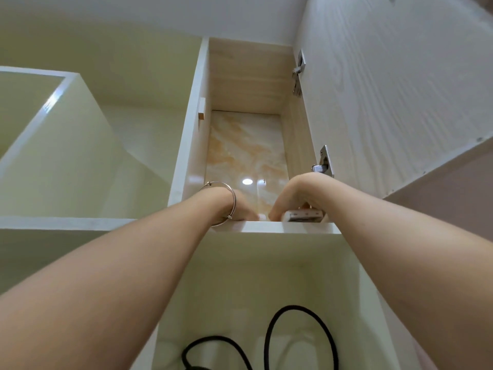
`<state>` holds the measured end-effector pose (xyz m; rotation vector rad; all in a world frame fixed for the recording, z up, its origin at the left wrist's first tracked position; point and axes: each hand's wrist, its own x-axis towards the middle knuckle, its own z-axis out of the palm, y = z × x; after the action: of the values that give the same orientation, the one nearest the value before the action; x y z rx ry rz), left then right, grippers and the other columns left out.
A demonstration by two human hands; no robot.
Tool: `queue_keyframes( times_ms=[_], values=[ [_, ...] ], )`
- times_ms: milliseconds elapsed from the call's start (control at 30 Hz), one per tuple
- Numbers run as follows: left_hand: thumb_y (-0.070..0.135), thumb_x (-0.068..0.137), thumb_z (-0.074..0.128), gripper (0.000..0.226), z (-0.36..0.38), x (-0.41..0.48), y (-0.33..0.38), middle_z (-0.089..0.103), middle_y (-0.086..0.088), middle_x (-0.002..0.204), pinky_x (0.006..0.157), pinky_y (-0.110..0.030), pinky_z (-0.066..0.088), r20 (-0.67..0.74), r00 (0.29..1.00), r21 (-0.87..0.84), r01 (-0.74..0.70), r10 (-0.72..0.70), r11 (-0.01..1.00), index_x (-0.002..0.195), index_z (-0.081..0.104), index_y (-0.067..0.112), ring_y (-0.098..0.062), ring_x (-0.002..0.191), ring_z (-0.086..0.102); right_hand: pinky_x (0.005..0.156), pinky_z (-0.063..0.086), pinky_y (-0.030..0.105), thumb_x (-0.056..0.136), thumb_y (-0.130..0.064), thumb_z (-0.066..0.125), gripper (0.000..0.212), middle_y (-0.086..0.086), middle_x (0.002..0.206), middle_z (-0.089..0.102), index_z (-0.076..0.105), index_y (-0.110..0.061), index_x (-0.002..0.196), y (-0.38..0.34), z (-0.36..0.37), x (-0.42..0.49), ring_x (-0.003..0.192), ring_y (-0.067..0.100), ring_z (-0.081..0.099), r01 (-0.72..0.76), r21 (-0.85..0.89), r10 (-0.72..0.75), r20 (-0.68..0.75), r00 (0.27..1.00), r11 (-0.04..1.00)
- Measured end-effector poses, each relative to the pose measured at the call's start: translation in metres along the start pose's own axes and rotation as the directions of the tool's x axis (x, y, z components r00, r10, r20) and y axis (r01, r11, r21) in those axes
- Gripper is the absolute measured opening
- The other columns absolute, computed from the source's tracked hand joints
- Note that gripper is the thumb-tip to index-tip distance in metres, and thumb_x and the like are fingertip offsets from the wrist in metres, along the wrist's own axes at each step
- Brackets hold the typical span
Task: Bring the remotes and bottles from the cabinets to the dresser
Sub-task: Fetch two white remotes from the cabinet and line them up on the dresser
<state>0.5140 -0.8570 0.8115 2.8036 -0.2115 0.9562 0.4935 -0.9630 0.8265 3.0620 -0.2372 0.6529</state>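
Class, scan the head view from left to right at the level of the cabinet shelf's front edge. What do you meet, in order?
bracelet → left hand → right hand, gripping the remote → open cabinet door

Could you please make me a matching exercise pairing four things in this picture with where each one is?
Things: 1 remote; 2 bangle; 3 black cable; 4 lower hinge.
Places: A round the left wrist; B in the lower compartment; C on the open door; D at the shelf edge, under the right hand.
Pairs: 1-D, 2-A, 3-B, 4-C.
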Motion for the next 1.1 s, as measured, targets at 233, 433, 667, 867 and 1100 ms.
queue_keyframes(
  times_ms=[233, 433, 667, 867, 1100],
  values=[
    [0.064, 0.084, 0.037, 0.062, -0.009, -0.015, -0.007, 0.057, -0.015, 0.074, 0.049, -0.030, 0.028, -0.455, 0.890, -0.251, -0.163, 0.032, 0.954, 0.069, 0.054, 0.006, -0.028, 0.065, 0.052, 0.046, 0.034, 0.023, 0.078, -0.042, 0.060, 0.032, 0.000, 0.066, 0.047, 0.047, -0.013, 0.073, 0.012, 0.004, 0.012, 0.057, 0.018, 0.047, 0.350, 0.534, 0.062, -0.608, 0.791, 0.769],
    [0.051, 0.084, 0.051, 0.039, -0.011, -0.058, -0.050, 0.051, 0.003, 0.074, 0.054, -0.025, 0.034, -0.667, 0.743, -0.408, -0.307, -0.051, 0.860, 0.098, 0.052, 0.015, -0.017, 0.070, 0.048, 0.054, 0.040, 0.026, 0.072, -0.051, 0.057, 0.046, 0.004, 0.080, 0.049, 0.050, -0.010, 0.092, 0.002, 0.018, -0.002, 0.065, 0.020, 0.051, 0.575, 0.763, 0.039, -0.611, 0.791, 0.294],
    [0.060, 0.056, 0.070, 0.053, 0.000, -0.169, -0.145, 0.057, 0.016, 0.076, 0.054, -0.013, 0.047, -0.572, 0.787, -0.586, -0.195, -0.232, 0.786, 0.096, 0.061, 0.026, 0.004, 0.062, 0.054, 0.069, 0.046, 0.031, 0.075, -0.041, 0.069, 0.050, 0.002, 0.091, 0.056, 0.061, -0.010, 0.113, -0.048, 0.068, -0.069, 0.080, 0.014, 0.055, 0.610, 0.790, -0.149, -0.596, 0.789, 0.068],
    [0.061, 0.045, 0.077, 0.058, -0.007, -0.335, -0.241, 0.064, 0.011, 0.083, 0.071, -0.030, 0.051, -0.479, 0.721, -0.582, 0.167, -0.501, 0.796, 0.093, 0.061, 0.033, -0.011, 0.073, 0.061, 0.083, 0.049, 0.030, 0.074, -0.028, 0.073, 0.047, -0.004, 0.104, 0.063, 0.058, -0.022, 0.118, -0.142, 0.142, -0.161, 0.091, 0.012, 0.061, 0.511, 0.838, -0.447, -0.538, 0.715, -0.192],
    [0.034, 0.076, 0.068, 0.028, 0.013, -0.587, -0.331, 0.060, 0.005, 0.087, 0.053, -0.024, 0.039, -0.302, 0.330, -0.602, 0.661, -0.894, 0.447, 0.100, 0.055, 0.025, -0.009, 0.070, 0.055, 0.059, 0.043, 0.003, 0.073, -0.016, 0.075, 0.044, -0.015, 0.088, 0.058, 0.054, -0.029, 0.109, -0.294, 0.285, -0.337, 0.061, -0.018, 0.053, 0.198, 0.970, -0.842, -0.220, 0.493, -0.138]
  ],
)
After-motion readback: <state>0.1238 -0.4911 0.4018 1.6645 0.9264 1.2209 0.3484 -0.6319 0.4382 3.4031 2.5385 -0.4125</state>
